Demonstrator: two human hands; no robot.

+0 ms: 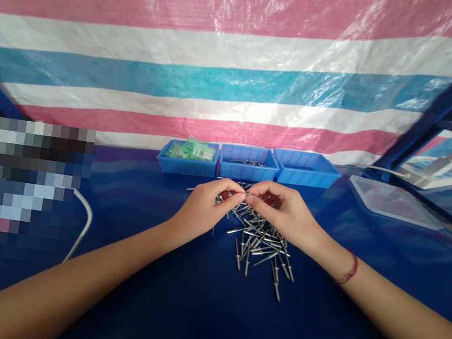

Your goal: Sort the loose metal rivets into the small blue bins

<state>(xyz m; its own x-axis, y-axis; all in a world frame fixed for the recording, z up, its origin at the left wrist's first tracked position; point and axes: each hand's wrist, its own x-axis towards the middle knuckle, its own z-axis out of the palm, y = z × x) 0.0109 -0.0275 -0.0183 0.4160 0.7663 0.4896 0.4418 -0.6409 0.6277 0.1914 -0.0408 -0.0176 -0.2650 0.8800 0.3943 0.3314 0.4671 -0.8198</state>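
Left hand (204, 206): center of frame; thumb and forefinger pinched on a small rivet (249, 194).
Right hand (291, 215): just beside it, pinching the same rivet.
Rivet position: center of frame, between fingertips, mostly hidden.
Loose rivets (261, 252): piled on blue table (173, 308), center.
Blue bins (246, 173): row above center; green packets (197, 148) in leftmost, metal pieces in middle.

The backdrop sheet (220, 87) bears broad horizontal stripes of pink, white and blue. The desk (172, 313) is deep blue; the frame (423, 129), dark blue; the three bins (248, 172), brighter blue. The packets (195, 150) are translucent green; the metal pins (261, 236), silver-grey; the wristband (353, 269), dark red; the cable (88, 213), white.
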